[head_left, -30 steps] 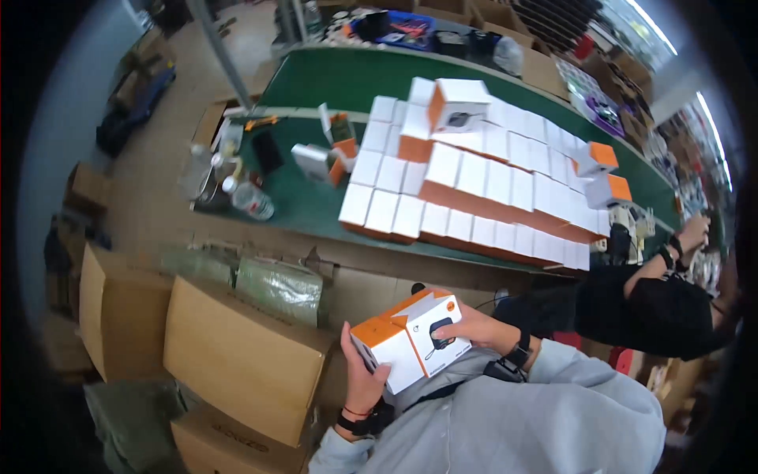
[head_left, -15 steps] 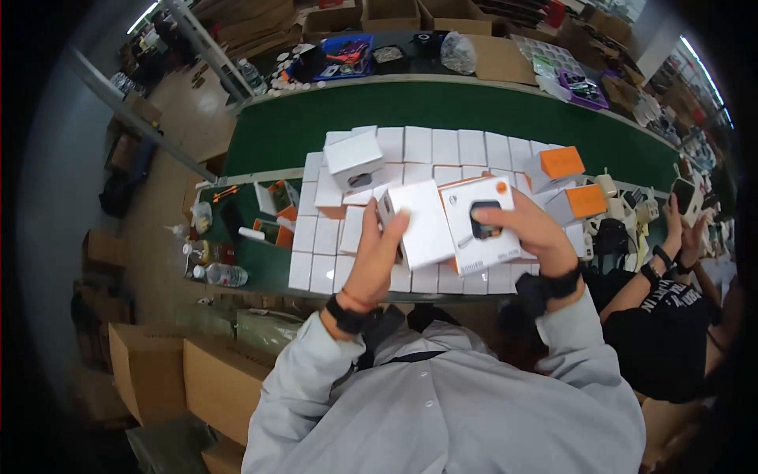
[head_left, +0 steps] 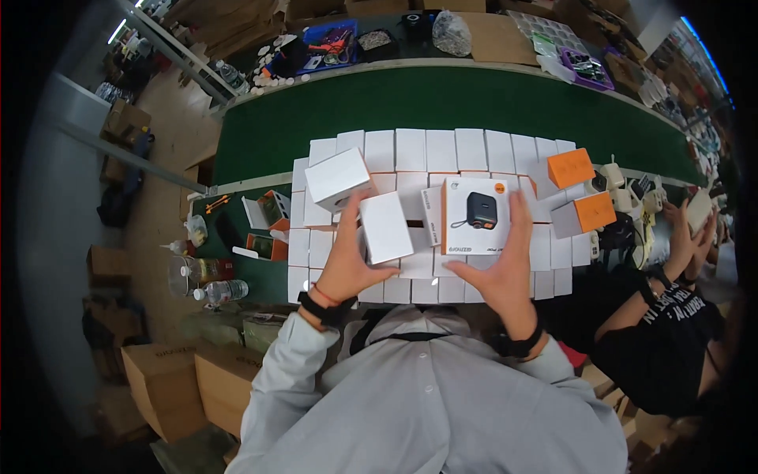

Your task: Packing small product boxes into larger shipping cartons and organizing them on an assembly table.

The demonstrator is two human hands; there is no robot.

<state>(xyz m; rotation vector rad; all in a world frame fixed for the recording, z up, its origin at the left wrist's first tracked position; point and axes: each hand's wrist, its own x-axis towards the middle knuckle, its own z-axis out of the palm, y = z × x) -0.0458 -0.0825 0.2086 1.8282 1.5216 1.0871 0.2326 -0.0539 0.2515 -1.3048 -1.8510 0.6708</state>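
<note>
I record a white printed box (head_left: 466,237) resting upon the rows of white cartons (head_left: 411,150): its face carries a picture of a dark device with a wrist loop, a round orange mark in the upper corner and dark lettering along the lower edge. My right hand (head_left: 504,276) is spread around its right side, thumb off the face; contact I cannot confirm. My left hand (head_left: 343,262) is likewise spread, beside a plain white box (head_left: 387,228). Half a second ago, both hands gripped these boxes, thumbs pressed on their faces.
</note>
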